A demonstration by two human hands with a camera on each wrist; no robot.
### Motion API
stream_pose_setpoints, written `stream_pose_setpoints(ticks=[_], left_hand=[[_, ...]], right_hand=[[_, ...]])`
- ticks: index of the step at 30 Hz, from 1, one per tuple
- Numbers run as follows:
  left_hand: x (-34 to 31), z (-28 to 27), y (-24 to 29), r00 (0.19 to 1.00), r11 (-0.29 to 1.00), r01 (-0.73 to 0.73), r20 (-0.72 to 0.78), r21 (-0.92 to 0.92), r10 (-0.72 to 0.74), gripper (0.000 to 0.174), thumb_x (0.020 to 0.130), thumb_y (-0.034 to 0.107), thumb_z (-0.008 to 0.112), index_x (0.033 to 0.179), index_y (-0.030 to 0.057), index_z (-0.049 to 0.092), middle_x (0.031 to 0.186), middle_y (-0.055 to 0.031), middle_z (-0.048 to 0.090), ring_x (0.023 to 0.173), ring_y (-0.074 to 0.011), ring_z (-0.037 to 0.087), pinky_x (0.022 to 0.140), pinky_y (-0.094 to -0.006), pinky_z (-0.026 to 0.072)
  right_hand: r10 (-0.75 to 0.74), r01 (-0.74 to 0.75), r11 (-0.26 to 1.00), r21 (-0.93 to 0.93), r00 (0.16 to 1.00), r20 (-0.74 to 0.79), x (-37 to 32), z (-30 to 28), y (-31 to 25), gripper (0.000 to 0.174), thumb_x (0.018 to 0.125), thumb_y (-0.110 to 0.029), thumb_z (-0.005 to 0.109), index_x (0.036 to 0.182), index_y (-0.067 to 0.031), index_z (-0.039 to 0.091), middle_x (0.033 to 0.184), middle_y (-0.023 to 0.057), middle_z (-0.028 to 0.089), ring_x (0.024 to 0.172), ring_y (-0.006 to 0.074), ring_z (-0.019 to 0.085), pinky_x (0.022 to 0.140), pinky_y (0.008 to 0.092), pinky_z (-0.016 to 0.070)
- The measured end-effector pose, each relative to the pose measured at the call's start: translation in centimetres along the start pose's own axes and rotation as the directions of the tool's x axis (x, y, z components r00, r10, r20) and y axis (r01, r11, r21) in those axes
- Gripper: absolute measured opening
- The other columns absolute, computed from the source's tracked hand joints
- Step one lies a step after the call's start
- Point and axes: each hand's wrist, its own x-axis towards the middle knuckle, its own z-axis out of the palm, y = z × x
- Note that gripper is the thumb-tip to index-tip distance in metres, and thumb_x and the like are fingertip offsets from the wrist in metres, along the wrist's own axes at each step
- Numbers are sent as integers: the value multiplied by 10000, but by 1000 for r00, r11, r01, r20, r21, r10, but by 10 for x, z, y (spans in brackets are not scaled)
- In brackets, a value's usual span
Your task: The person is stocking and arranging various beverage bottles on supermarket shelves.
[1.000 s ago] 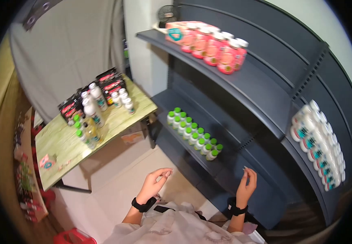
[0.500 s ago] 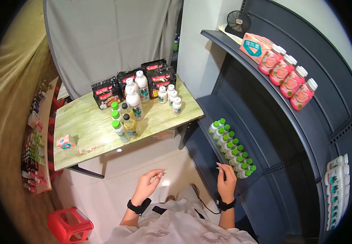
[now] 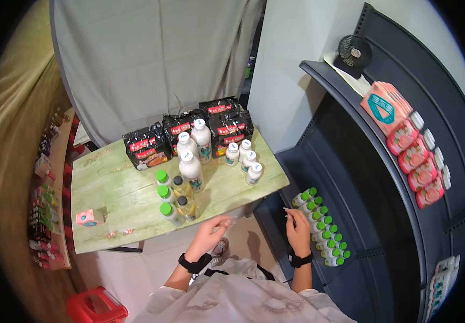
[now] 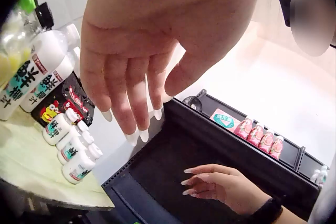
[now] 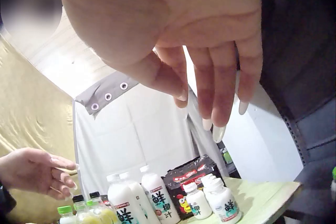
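My left hand (image 3: 209,237) hovers before the near edge of the green-topped table (image 3: 135,207), its fingers loosely bent around nothing. Likewise without any object, my right hand (image 3: 298,232) is held between the table and the lower shelf. Closest to the left hand stand bottles with black caps (image 3: 187,208) and green-capped bottles (image 3: 172,213). Behind them rise tall white bottles (image 3: 191,171), with small white bottles (image 3: 254,174) to their right. Black packages (image 3: 146,148) line the table's back. Rows of green-capped bottles (image 3: 326,235) on the lower shelf lie just right of the right hand.
A pink carton (image 3: 89,217) sits at the table's left. The upper shelf holds pink bottles (image 3: 422,171), pink boxes (image 3: 385,107) and a black fan (image 3: 354,53). A red stool (image 3: 97,307) is on the floor; white bottles (image 3: 442,282) stand at far right.
The head view has swung left toward the table, which now appears nearer and more central. Both hands stay raised and hold nothing throughout.
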Motion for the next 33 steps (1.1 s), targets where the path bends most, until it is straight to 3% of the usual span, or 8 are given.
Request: stream_pose_setpoints(ticks=[5,11,14,20,23,26,32,33], left_hand=[[71,-8,-12,997,1000,25,70,4,-25,270,1016,136,553,1236,-4,624,1065,-61,701,975,-104,631,878,-263,498],[134,4,-83,993,994,113,17,-10,-113,301,995,107,569,1280,7,580,1112,-77,685,973,-109,625,858,-253,499],[146,8,-94,986,983,165,-6,-77,-166,307,979,94,567,1276,17,586,1135,-90,678,976,-126,632,856,-265,504],[163,10,-125,987,980,158,18,117,-161,360,959,121,567,1307,28,566,1147,-138,675,1045,-222,645,898,-344,512],[170,11,-131,971,954,222,48,200,-236,408,953,142,573,1344,35,533,1173,-159,666,1094,-248,637,931,-370,507],[182,19,-155,986,962,161,-4,219,-164,466,944,144,574,1390,42,489,1247,-178,634,1087,-263,637,913,-368,509],[191,22,-114,941,905,309,46,292,-336,575,893,105,596,1442,59,432,1374,-221,545,1191,-327,596,945,-358,501],[190,22,-115,966,929,227,51,293,-253,596,881,105,613,1445,56,426,1376,-230,537,1210,-336,580,968,-368,489]], right_hand=[[-11,13,1000,-14,995,96,75,71,28,238,921,-67,569,1141,-12,642,1065,195,648,974,401,619,835,422,505],[-18,35,984,-173,994,104,131,137,85,365,903,-106,626,1242,23,584,1197,221,609,1110,403,580,936,433,477],[15,6,991,-133,988,153,144,163,118,420,890,-106,646,1279,27,562,1223,215,602,1141,397,573,958,427,470],[65,-45,993,-110,980,186,157,183,122,470,875,-134,681,1301,24,558,1238,224,609,1154,387,580,981,415,463],[64,-39,988,-150,984,168,159,186,119,476,839,-114,706,1282,4,578,1170,215,624,1060,384,612,902,428,497],[112,-81,982,-168,977,182,163,183,117,476,819,-130,729,1259,-5,597,1128,209,643,1000,387,636,852,430,516],[76,-44,974,-220,988,137,157,175,116,452,799,-195,768,1183,5,639,1024,207,683,931,391,660,803,431,527],[142,-117,979,-166,978,151,157,169,112,439,802,-201,769,1168,9,645,1015,209,688,925,385,666,801,424,528]])
